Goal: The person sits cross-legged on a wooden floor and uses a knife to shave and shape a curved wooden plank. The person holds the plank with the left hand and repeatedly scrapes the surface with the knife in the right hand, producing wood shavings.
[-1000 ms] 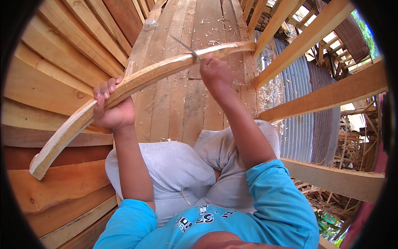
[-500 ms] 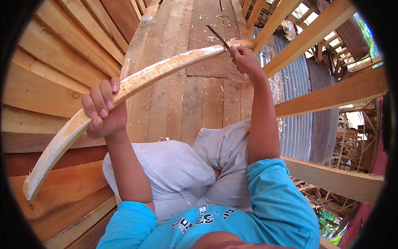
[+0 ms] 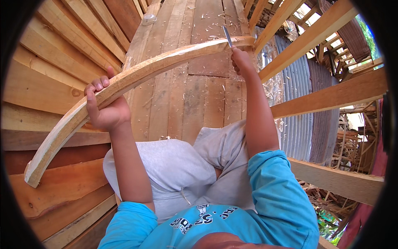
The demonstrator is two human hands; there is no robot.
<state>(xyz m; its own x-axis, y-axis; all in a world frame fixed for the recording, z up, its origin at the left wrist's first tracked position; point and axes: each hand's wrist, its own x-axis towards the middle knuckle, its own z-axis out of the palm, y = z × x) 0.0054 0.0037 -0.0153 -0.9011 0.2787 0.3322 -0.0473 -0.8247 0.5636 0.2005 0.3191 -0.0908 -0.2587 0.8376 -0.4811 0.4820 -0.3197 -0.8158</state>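
A long piece of wood (image 3: 161, 62), pale and partly shaved, slants from the lower left up to the far right across my view. My left hand (image 3: 108, 108) grips it from beneath left of the middle, its fingers over the far side. Closed round the handle of a knife (image 3: 227, 36), my right hand (image 3: 241, 60) is close to the wood's far right end. The blade points away from me and crosses the wood there; whether it touches the surface I cannot tell. My fingers hide the handle.
Wood shavings lie scattered over the plank floor (image 3: 174, 95). Boards (image 3: 45, 91) stand along the left. To the right are wooden rails (image 3: 331, 91) with corrugated metal sheets (image 3: 296, 91) beyond. A small clear container (image 3: 149, 19) sits at the far left of the floor.
The wood has turned about its length, showing another side, and its near left end has risen slightly. My left fingers have shifted. The knife blade has swung more upright.
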